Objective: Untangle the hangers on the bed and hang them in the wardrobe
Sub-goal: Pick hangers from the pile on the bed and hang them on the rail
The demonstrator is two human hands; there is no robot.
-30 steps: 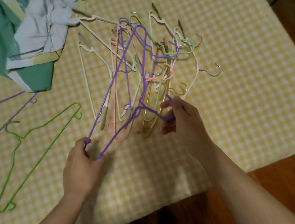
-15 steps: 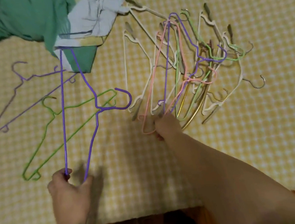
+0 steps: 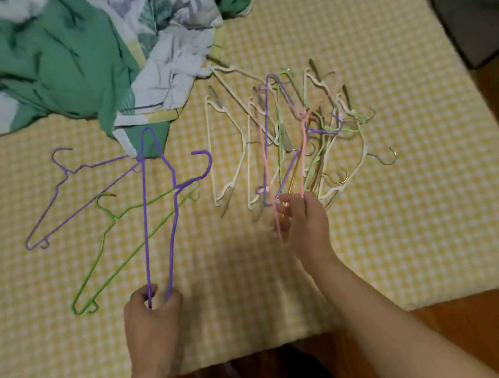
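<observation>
Left hand (image 3: 152, 317) is gripping a purple hanger (image 3: 160, 201); right hand (image 3: 304, 222) is pinching a pink hanger (image 3: 302, 152) in the pile (image 3: 314, 135) on the bed (image 3: 408, 230).

A bright purple hanger (image 3: 161, 207) stands steeply tilted, its near end pinched in the left hand (image 3: 153, 324), hook to the right. Flat on the bed (image 3: 408, 230) beneath it lie a green hanger (image 3: 113, 259) and a paler purple hanger (image 3: 62, 208) (both free of the pile). To the right the tangled heap (image 3: 296, 140) of cream, pink, green, purple and gold hangers rests, with a pink hanger (image 3: 302, 162) gripped by the right hand (image 3: 304, 226).
</observation>
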